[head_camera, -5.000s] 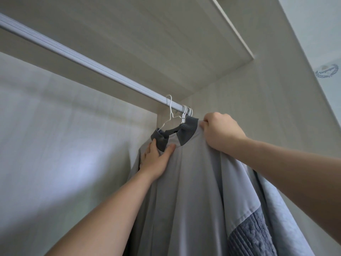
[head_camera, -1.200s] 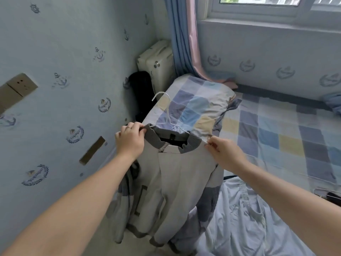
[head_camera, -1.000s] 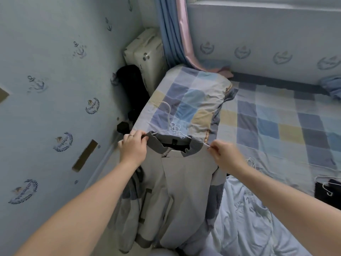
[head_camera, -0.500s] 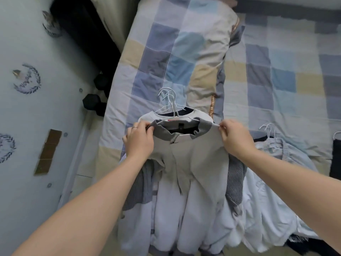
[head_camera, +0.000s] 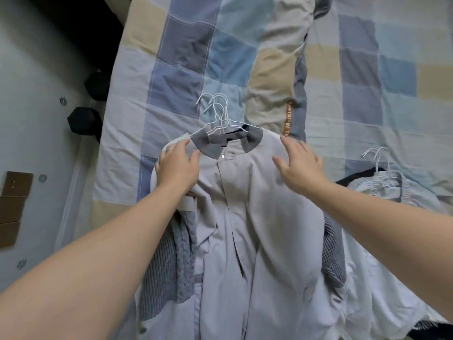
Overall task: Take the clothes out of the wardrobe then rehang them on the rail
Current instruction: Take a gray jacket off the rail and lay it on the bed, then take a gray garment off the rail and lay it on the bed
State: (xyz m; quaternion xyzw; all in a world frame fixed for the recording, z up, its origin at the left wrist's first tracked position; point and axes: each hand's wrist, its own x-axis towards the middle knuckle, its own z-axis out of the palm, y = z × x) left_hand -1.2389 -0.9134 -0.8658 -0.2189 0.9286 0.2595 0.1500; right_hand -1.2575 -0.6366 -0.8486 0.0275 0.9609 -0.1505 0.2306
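A pale grey jacket (head_camera: 245, 217) with a dark ribbed collar and knitted side panels lies flat on the checked bed (head_camera: 196, 57), on white wire hangers (head_camera: 217, 114) whose hooks point up the bed. My left hand (head_camera: 177, 165) rests on the jacket's left shoulder with fingers spread and relaxed. Over the right shoulder my right hand (head_camera: 300, 165) is open, fingers straight, touching or just above the cloth. More garments lie under the jacket; how many is hidden. The wardrobe and rail are out of view.
To the right lies a pile of white clothes (head_camera: 382, 192) on wire hangers (head_camera: 376, 155) with a dark garment beneath. A checked pillow (head_camera: 269, 77) sits above the jacket. Black dumbbells (head_camera: 84, 121) stand by the wall on the left.
The jacket bundle went from the wardrobe rail to the bed. In the last half second both hands let go of the collar and now lie open on the shoulders.
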